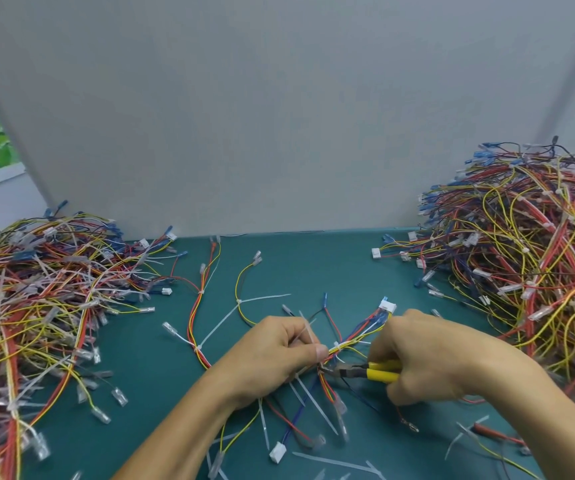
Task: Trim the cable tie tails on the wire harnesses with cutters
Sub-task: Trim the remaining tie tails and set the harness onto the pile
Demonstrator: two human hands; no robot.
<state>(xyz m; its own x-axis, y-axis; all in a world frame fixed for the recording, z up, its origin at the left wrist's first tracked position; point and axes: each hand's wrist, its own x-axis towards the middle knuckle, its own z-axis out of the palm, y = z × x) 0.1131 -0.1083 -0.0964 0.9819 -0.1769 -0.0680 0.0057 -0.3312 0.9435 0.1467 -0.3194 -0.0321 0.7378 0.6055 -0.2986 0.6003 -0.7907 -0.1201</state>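
Note:
My left hand (pixel 279 355) grips a wire harness (pixel 355 337) of red, yellow and blue wires in the middle of the green table, with white cable tie tails (pixel 308 329) sticking out between its fingers. My right hand (pixel 428 355) holds yellow-handled cutters (pixel 372 372). Their dark jaws (pixel 331 370) sit at the bundle just below my left thumb. A white connector (pixel 388 305) ends the harness beyond my right hand.
A big heap of harnesses with long tie tails (pixel 36 299) fills the left side. Another heap (pixel 528 258) rises at the right. Loose harnesses (pixel 210 306) and cut tie tails (pixel 331 462) lie on the green mat (pixel 314 265). A grey wall (pixel 279 116) stands behind.

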